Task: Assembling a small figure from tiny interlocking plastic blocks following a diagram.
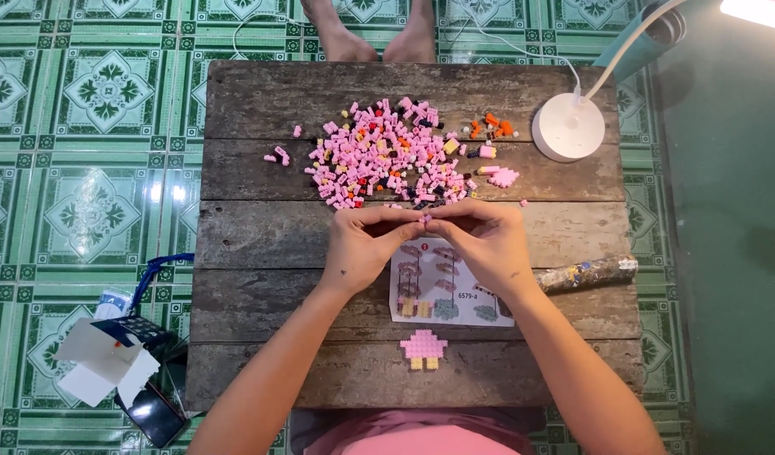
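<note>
My left hand (364, 247) and my right hand (487, 243) meet fingertip to fingertip over a low wooden table (252, 261), pinching a tiny pink brick (424, 219) between them. Just beyond the fingers lies a spread heap of small pink bricks (387, 156), mixed with a few orange, yellow and dark ones. Under my hands lies a paper instruction sheet (446, 299). Near the table's front edge sits a small built piece (423, 347), pink with yellow feet.
A white round lamp base (568, 126) with a cord stands at the table's far right. A crumpled plastic wrapper (588, 272) lies right of the sheet. A person's bare feet (379, 38) rest past the far edge. An opened box and a phone (130, 371) lie on the green tiled floor at left.
</note>
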